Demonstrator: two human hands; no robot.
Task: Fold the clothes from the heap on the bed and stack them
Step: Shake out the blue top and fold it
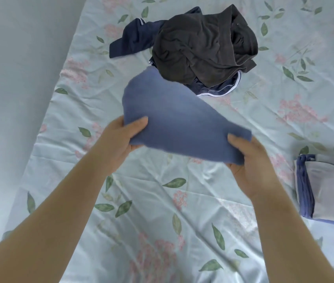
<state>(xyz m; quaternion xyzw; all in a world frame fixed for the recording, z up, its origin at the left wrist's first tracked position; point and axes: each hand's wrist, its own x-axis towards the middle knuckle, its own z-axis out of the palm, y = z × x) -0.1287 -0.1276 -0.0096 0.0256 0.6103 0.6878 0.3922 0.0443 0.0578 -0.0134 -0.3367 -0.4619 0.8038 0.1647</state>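
A folded blue garment (pixel 174 113) hangs in the air above the middle of the bed. My left hand (pixel 121 141) grips its near left corner, thumb on top. My right hand (pixel 251 168) grips its near right edge, thumb on top and fingers underneath. Beyond it lies the heap (pixel 202 45): a crumpled dark grey-brown garment on top of a navy garment (pixel 133 39) with white piping. At the right edge sits a stack of folded clothes (pixel 329 186), grey on top with blue beneath.
The bed (pixel 162 211) carries a pale green sheet with pink flowers and green leaves, wrinkled in front of me. A plain pale wall (pixel 9 99) runs along the bed's left side.
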